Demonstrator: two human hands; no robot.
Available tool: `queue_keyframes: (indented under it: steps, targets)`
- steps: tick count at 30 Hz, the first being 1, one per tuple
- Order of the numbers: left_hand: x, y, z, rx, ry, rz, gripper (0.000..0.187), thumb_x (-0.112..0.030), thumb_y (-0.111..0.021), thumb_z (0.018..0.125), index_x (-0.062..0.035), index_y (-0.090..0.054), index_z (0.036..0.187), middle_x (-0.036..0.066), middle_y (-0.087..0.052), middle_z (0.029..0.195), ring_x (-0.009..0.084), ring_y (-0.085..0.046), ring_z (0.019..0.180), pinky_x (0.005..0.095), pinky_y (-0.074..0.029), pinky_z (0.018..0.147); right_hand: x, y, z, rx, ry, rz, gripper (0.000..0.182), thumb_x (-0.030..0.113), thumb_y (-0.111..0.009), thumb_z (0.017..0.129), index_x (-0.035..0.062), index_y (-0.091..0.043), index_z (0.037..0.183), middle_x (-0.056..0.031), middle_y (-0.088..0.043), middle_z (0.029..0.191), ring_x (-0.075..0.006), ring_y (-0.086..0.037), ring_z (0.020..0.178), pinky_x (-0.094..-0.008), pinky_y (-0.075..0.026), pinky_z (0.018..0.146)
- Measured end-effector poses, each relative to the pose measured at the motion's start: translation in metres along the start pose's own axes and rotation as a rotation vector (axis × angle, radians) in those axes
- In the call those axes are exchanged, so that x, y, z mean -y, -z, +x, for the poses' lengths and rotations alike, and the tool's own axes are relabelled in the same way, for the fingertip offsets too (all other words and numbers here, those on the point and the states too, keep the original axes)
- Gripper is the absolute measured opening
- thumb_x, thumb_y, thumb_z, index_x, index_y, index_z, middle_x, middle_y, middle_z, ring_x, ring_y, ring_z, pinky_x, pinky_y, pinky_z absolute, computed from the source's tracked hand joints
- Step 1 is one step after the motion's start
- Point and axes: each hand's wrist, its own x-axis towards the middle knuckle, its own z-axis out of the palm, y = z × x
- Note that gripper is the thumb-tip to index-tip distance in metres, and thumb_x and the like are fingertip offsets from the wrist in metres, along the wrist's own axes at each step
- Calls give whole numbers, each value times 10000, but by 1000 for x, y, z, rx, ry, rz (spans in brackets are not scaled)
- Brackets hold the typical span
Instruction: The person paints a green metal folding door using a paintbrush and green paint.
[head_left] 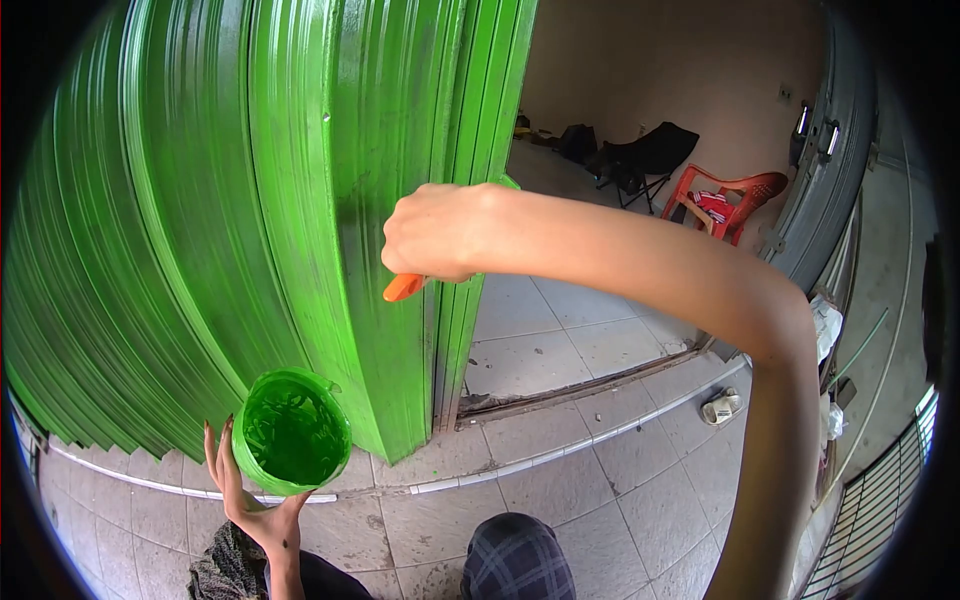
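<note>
Green paint partly fills a small plastic tub (338, 458), its rim and walls smeared with the same colour. My left hand (262, 510) grips this tub from below and the side, thumb and fingers spread around it. Higher up, my right hand (435, 232) is closed around a paintbrush (403, 288); its orange handle end pokes out below the fist, while the bristles are hidden behind the hand. That fist is in front of the outer edge of a ribbed metal folding door (290, 200), painted glossy green with darker, streaky patches near the hand.
Beyond the doorway are a red plastic chair (735, 195) with a striped cloth and a black folding chair (655, 150). A metal floor track (590, 383) crosses the threshold. Pale sandals (722, 406) lie on the tiles (540, 500). My knee (518, 560) shows at the bottom.
</note>
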Motion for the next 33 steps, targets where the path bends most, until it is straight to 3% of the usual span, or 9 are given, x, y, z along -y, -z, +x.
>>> queue_keyframes:
  steps: [5,8,11,14,19,26,33]
  targets:
    - [-1,3,1,0,19,-9,923,-339,-873,573,11,-484,1333,145,-505,1361,337,-274,1391,520,-222,1129,28,-11,-37,-331,57,58,237,224,-699,740,42,-649,597,-102,-627,585,-239,-668,618,-350,-513,505]
    - [4,0,-1,-4,4,-4,922,-328,-873,574,17,-480,1334,158,-508,1353,344,-270,1391,520,-227,1126,51,-29,-44,-96,-76,-132,223,201,-701,718,104,-618,536,-28,-574,522,-171,-623,550,-304,-461,483]
    - [3,-2,0,21,-1,6,915,-324,-869,582,24,-478,1332,165,-512,1346,350,-264,1392,520,-231,1124,57,-32,-37,33,-79,-415,190,248,-697,759,166,-656,593,36,-553,526,-138,-602,565,-312,-534,563]
    - [-3,-1,1,28,0,16,918,-322,-870,578,28,-478,1330,169,-516,1338,351,-261,1392,517,-232,1124,48,-42,-28,-4,-97,-272,168,140,-697,677,165,-608,536,16,-562,529,-150,-607,569,-295,-407,466]
    - [-4,-1,1,13,14,24,925,-321,-873,567,29,-480,1327,166,-519,1336,352,-267,1389,513,-234,1125,51,-69,-9,38,-44,-380,102,144,-708,671,177,-649,595,31,-591,570,-154,-601,570,-296,-417,473]
    - [0,2,1,11,14,66,919,-340,-874,562,20,-496,1318,141,-529,1330,352,-276,1384,517,-230,1126,63,-45,-12,144,-46,-418,92,143,-697,718,175,-677,634,23,-645,639,-144,-630,628,-309,-472,522]
    - [-1,4,0,1,7,49,930,-384,-874,559,21,-504,1310,135,-531,1327,372,-289,1374,532,-229,1122,57,-69,-4,157,38,-364,76,163,-678,739,172,-689,664,16,-665,666,-156,-663,665,-290,-457,462]
